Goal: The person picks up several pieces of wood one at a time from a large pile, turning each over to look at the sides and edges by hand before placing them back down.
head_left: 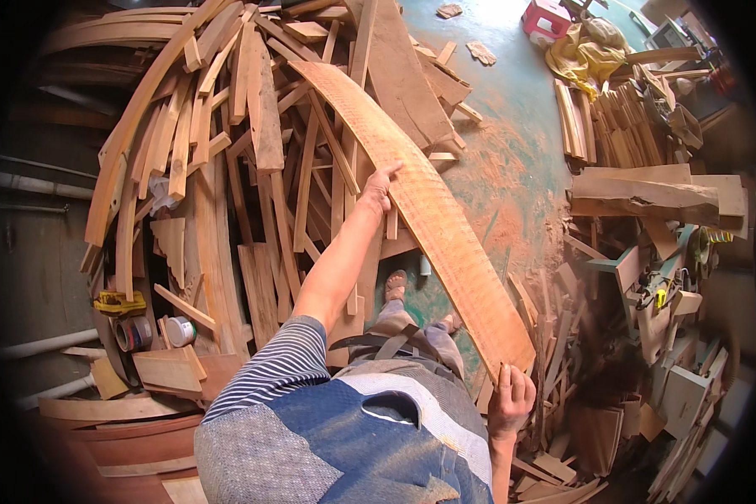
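A long, flat, orange-brown wooden board (437, 214) slants in front of the person, over the dusty green floor (512, 151). The bare left hand (378, 190) grips its left edge near the middle, maybe so the long wood does not tip. The bare right hand (511, 398) pinches the near corner, probably to keep that end steady. The far end reaches over a messy heap of brown wood strips (265, 113), but I cannot tell if it rests there

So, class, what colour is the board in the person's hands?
The board is light orange-brown, seen best in the head view.
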`<state>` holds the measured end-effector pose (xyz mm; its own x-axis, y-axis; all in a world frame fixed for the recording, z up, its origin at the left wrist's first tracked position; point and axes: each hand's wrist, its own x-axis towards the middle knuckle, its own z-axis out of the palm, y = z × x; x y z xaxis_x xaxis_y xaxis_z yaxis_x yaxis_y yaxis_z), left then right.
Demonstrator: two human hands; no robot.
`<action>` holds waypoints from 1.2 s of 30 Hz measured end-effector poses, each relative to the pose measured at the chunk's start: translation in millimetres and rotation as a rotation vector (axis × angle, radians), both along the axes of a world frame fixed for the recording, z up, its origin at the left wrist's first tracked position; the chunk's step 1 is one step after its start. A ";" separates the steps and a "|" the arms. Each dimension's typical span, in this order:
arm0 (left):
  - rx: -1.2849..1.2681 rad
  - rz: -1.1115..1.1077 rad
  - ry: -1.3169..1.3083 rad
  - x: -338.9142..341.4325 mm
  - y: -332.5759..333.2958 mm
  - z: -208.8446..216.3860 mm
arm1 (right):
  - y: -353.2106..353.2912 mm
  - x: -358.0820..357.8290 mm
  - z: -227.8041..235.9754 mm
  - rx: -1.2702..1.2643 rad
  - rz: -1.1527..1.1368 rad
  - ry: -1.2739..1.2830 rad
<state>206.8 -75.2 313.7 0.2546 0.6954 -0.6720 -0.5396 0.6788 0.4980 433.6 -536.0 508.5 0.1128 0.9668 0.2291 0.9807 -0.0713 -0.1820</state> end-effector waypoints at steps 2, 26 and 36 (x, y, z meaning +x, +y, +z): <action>0.033 -0.066 0.039 -9.8 3.2 -30.3 | 1.7 -8.7 -4.9 -0.040 -0.080 0.029; -0.124 -0.112 -0.287 12.8 -245.1 1.0 | -163.9 89.7 -134.3 0.057 -1.363 1.502; 0.108 0.101 -0.266 -64.4 -252.6 85.3 | -36.8 116.6 -132.7 -0.138 -0.894 1.510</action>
<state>142.4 -327.8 399.0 0.3378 0.7901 -0.5116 -0.7228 0.5659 0.3966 550.3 -572.8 375.8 0.5885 0.4967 -0.6379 -0.3691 -0.5368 -0.7587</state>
